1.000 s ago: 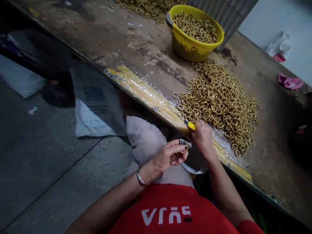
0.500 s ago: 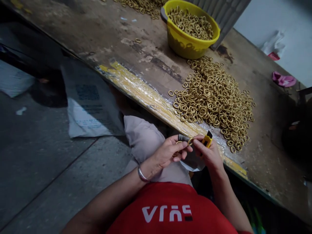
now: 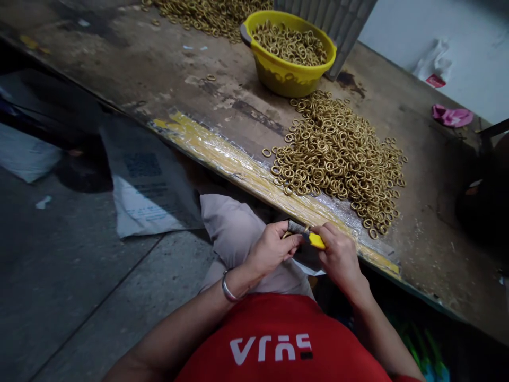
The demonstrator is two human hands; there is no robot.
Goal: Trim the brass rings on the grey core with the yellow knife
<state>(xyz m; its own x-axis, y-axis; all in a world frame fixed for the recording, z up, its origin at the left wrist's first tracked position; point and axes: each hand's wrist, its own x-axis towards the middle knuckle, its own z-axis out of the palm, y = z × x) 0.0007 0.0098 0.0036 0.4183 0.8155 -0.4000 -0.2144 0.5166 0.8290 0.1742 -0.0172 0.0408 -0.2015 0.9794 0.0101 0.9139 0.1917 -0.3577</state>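
Observation:
My left hand (image 3: 273, 248) is closed around a brass ring (image 3: 287, 234), pinched between thumb and fingers; a dark wrap covers the thumb tip. My right hand (image 3: 338, 253) grips a small yellow-handled knife (image 3: 316, 241), its tip meeting the ring. Both hands hover over my lap, just below the table's front edge. A large heap of brass rings (image 3: 338, 156) lies on the table right above the hands.
A yellow tub (image 3: 289, 69) full of rings stands behind the heap, with another pile of rings (image 3: 207, 13) at the far edge. Yellow tape (image 3: 238, 162) lines the worn table's front edge. A pink cloth (image 3: 452, 115) lies far right. Sacks (image 3: 147, 180) lie on the floor to the left.
My right hand left the heap's edge and came down to meet the left hand. The knife now touches the ring held by the left hand. The view drifted slightly.

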